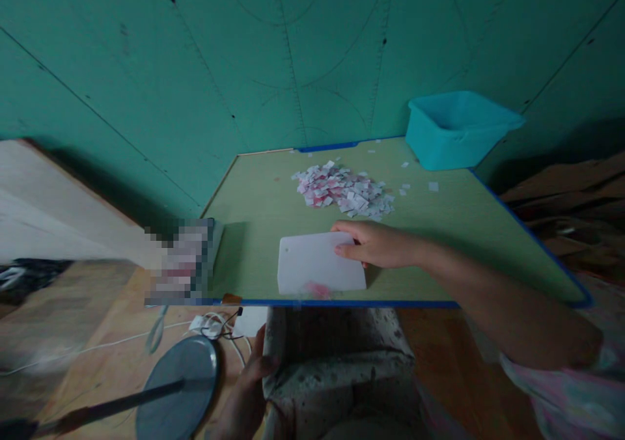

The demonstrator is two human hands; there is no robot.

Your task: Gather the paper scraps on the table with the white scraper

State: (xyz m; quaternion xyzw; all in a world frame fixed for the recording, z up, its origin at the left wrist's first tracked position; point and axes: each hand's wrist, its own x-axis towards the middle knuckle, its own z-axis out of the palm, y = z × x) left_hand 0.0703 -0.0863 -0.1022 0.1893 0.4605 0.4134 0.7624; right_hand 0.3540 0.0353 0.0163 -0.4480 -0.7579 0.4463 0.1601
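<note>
My right hand [359, 243] is closed on the right end of a white rectangular board [317, 261] with a small hole in one corner. The board stands near the table's front edge, and a blurred pink and white patch of bits [317, 290] shows along its lower edge. Below that edge is a stained, whitish open container [342, 362]. My left hand [251, 381] grips the container's left rim. Farther back on the table lies a pile of small white and pink paper pieces [342, 189].
A turquoise plastic tub [461, 131] stands at the table's back right corner, with a few stray pieces near it. The green tabletop [254, 199] has blue edging. At lower left are a round grey base with a pole [178, 388] and white cables [222, 329]. A green wall rises behind.
</note>
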